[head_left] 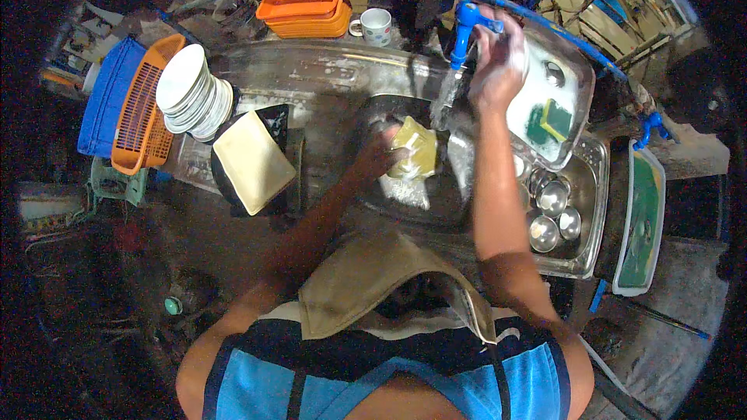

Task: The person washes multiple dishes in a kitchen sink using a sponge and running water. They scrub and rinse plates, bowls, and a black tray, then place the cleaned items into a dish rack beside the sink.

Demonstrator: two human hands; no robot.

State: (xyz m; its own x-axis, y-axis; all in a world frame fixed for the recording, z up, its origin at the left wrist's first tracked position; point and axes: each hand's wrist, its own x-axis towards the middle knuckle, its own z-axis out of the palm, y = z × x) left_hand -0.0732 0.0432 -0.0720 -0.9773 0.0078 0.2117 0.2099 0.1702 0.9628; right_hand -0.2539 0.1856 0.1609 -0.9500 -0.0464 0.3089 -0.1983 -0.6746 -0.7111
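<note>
My right hand (501, 58) is raised at the blue plastic tap (467, 29), with its fingers around the lever. Water (448, 96) runs from the tap's spout. In my left hand (379, 149) is a yellowish-green dish (415, 149) with white suds on it, held over the dark sink basin (373, 210). Right of the tap, a tray of soapy water (528, 128) holds a green and yellow sponge (557, 119) and a small metal thing (553, 73).
Several metal bowls (551, 198) lie in the steel basin at right. To the left stand stacked white plates (187, 90), an orange basket (143, 108) and a cream rectangular plate (254, 160). Orange trays (303, 9) and a mug (375, 27) are at the back.
</note>
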